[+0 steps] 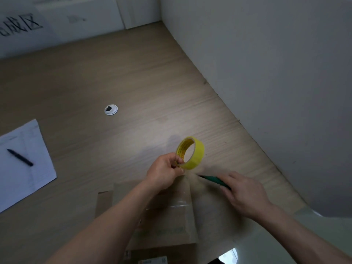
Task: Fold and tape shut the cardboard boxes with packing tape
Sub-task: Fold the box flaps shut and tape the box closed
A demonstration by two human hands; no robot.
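Left hand (167,169) pinches the yellow tape roll (191,153) by its near edge, fingers curled round the rim, roll held upright just above the far edge of the cardboard box (171,212). Right hand (245,193) is closed round a green-handled tool (213,181), prob. a cutter or pen-type knife, w/ its dark tip aimed left toward the spot just under the roll. Tip and roll are near but apart; can't tell if the tip touches anything.

Box sits on the tabletop (133,82) right in front of the person, flaps folded down flat. A clear strip of tape (182,199) shows as a shiny band along the box top, running from about mid-box up toward the roll, so it looks laid down but not cut free yet.

Step in hand, as I read it: severing the tape at the far edge of the box. Next move calls for keeping the strip taut w/ the left hand, bringing the tool tip across the stretch betw. roll and box edge, then pressing the loose end down over the edge. Slack tape would likely fold on itself, so tension matters.

Elsewhere on the tabletop: a white sheet of paper (24,164) w/ a black pen (20,157) on it at far left, and a round cable grommet (111,109) mid-surface.
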